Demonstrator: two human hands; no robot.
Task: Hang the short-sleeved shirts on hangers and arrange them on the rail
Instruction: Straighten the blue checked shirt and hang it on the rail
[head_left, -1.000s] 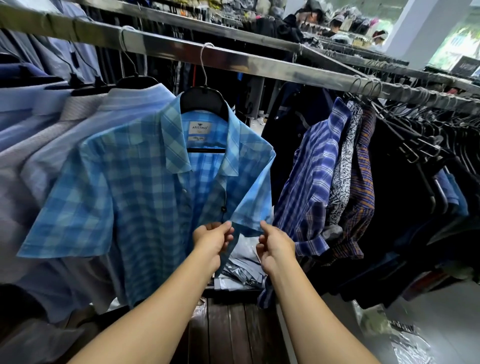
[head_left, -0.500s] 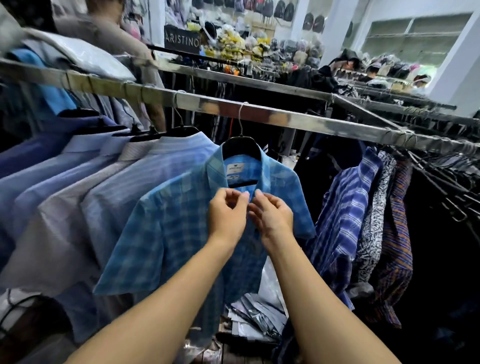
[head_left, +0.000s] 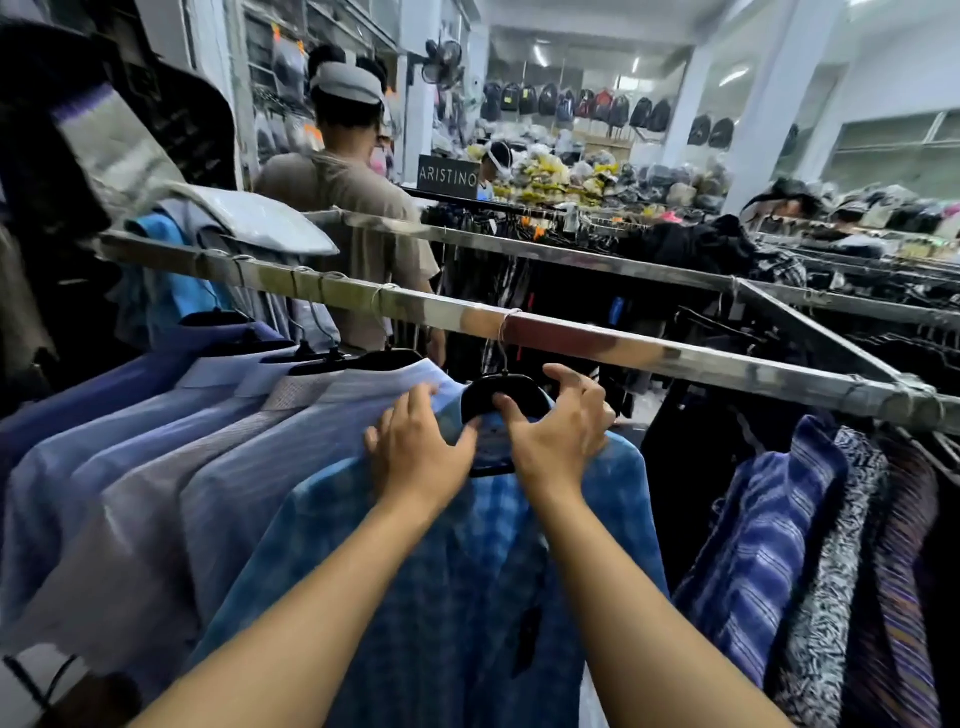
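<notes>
One blue checked short-sleeved shirt is seen on one black plastic hanger. The hanger's wire hook is looped over the long grey metal rail, about midway along it.

Two bare hands are raised just below the rail.
- The left hand is laid flat with its fingers spread. It is pressed on cloth at the checked shirt's left shoulder, against the neighbouring pale shirt, and nothing is gripped.
- The right hand is closed round the hanger's right shoulder, with the thumb on the front and the fingers curled over the back.

Under the rail, left of the checked shirt, five pale blue and grey shirts are counted, packed shoulder to shoulder on dark hangers. Right of it, after a gap, three patterned shirts are hung: one blue striped, one black-and-white print and one purple-brown striped.

Beyond the rail one person in a beige top is seen from behind. One black sign lettered ARISTINO is noted further back.
</notes>
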